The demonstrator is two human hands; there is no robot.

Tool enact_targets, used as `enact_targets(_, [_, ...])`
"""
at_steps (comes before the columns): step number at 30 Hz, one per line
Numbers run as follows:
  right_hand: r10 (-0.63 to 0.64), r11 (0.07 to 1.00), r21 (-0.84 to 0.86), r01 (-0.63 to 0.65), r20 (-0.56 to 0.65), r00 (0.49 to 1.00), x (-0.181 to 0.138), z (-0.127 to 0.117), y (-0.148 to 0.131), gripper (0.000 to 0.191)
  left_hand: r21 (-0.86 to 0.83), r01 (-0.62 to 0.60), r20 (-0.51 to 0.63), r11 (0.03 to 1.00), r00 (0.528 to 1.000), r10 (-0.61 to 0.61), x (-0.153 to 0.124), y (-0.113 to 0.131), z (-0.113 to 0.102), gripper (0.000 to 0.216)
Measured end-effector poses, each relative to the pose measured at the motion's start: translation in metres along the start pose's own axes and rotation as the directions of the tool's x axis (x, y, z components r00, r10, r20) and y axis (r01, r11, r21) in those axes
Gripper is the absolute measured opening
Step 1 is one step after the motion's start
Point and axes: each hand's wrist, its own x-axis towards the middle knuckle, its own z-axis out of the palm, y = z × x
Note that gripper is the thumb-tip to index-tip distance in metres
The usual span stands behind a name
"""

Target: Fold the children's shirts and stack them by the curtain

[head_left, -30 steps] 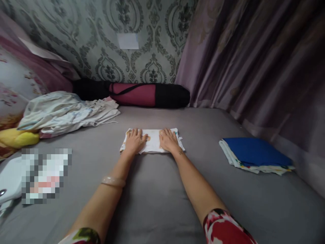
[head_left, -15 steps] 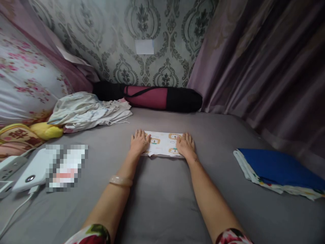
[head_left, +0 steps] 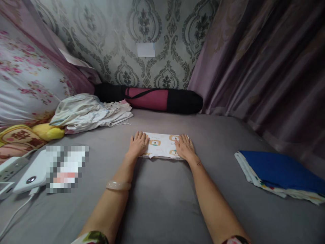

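A folded white cloth (head_left: 164, 147) with an orange and green cartoon print lies flat on the grey bed sheet (head_left: 162, 196). Its shape is a wide rectangle, with a small uneven bit along the near edge. My left hand (head_left: 138, 144) rests palm down over its left end, fingers stretched away from me. Over the right end lies my right hand (head_left: 185, 147), also flat, its thumb pointing inward on the print. Both hands press on the cloth without gripping it. The cloth's two ends are partly hidden beneath them.
Folded blue and white fabric (head_left: 281, 173) lies at right. On the left are a white power bank (head_left: 34, 173) with a cable, a power strip (head_left: 12, 167), a yellow plush (head_left: 48, 131) and crumpled clothes (head_left: 88, 112). A black and maroon bag (head_left: 149, 99) lies along the wall.
Both hands stay flat on the cloth, with only slight shifts of the fingers and thumbs. The whole view has moved down a little in the picture.
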Motion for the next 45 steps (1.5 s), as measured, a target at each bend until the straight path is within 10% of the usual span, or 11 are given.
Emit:
enact_targets(10, [-0.069, 0.997, 0.032, 0.071, -0.058, 0.996, -0.002, -0.014, -0.015, 0.060, 0.031, -0.063, -0.136, 0.998, 0.989, 0.066, -0.004, 0.024, -0.009, 0.050])
enact_targets(37, [-0.178, 0.983, 0.042, 0.179, -0.021, 0.984, -0.017, -0.008, -0.051, 0.054, -0.013, -0.239, -0.030, 0.971, 0.971, 0.238, -0.019, 0.066, 0.006, 0.050])
enact_targets(45, [-0.314, 0.948, 0.042, 0.315, -0.022, 0.949, -0.028, 0.000, -0.069, 0.056, -0.258, -0.072, -0.143, 0.963, 0.989, 0.035, -0.011, 0.057, -0.001, 0.057])
